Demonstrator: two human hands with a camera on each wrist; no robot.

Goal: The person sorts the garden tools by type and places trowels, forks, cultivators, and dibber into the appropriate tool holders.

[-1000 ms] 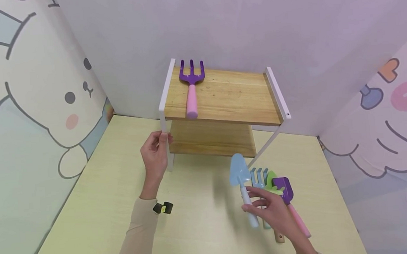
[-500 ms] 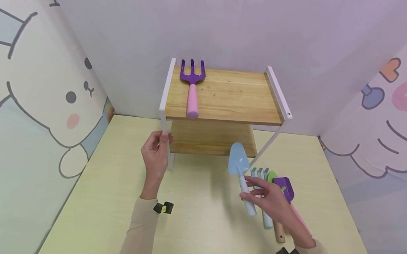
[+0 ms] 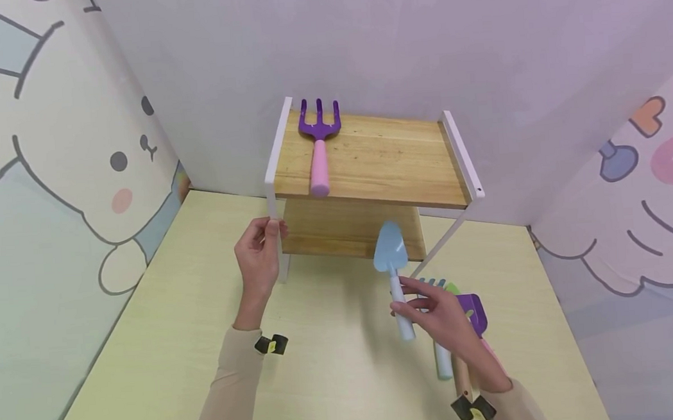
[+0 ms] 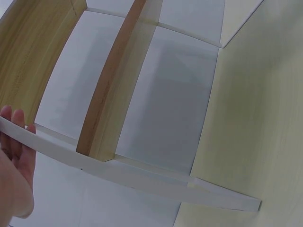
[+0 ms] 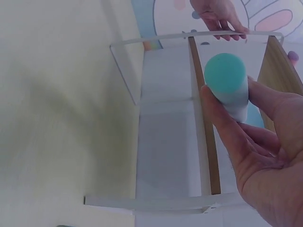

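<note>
My right hand (image 3: 435, 310) pinches the handle of a light blue garden trowel (image 3: 390, 248), blade pointing up and away, in front of the lower shelf. In the right wrist view the handle's teal end (image 5: 225, 73) faces the camera between thumb and fingers. My left hand (image 3: 258, 250) grips the white left front post of a two-tier wooden shelf (image 3: 391, 158); in the left wrist view the fingers (image 4: 18, 118) curl over that white frame (image 4: 132, 182). A purple hand fork (image 3: 318, 131) with a pink handle lies on the left of the top tier.
Right of the shelf on the table (image 3: 323, 378) lie a blue hand rake (image 3: 443, 361), a purple shovel (image 3: 474, 314) and a wooden-handled green tool (image 3: 461, 376), partly behind my right arm. Cartoon-printed walls (image 3: 361, 48) stand behind and at both sides.
My right hand has carried the trowel up and forward, so its blade now overlaps the lower shelf in the head view. My left hand keeps its grip on the post.
</note>
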